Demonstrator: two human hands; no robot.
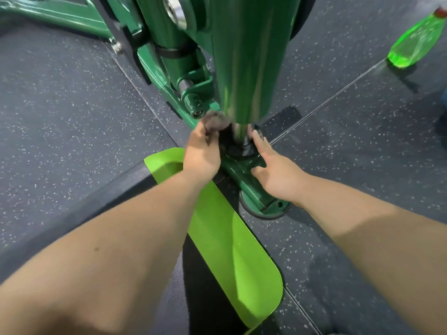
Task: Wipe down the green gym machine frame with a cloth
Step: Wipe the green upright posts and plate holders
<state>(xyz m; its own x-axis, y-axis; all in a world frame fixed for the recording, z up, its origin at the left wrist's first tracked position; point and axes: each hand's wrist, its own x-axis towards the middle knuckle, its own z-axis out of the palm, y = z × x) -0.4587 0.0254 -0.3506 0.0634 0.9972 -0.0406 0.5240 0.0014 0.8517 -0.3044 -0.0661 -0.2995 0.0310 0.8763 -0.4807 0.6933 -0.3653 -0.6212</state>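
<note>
The green gym machine frame [242, 68] rises as a thick glossy column in the centre, narrowing to a chrome post at its foot. My left hand [202, 151] grips a dark grey cloth [216, 119] and holds it against the left side of that post, just under the column's lower edge. My right hand [273, 170] rests with straight fingers on the green base bar [251, 189], fingertips touching the black collar around the post. The far side of the post is hidden.
A bright green bottle [416, 39] stands on the speckled dark rubber floor [72, 117] at the far right. A lime-green plate [229, 238] lies below my arms beside a dark ribbed mat. More green frame bars and a pivot sit at the upper left.
</note>
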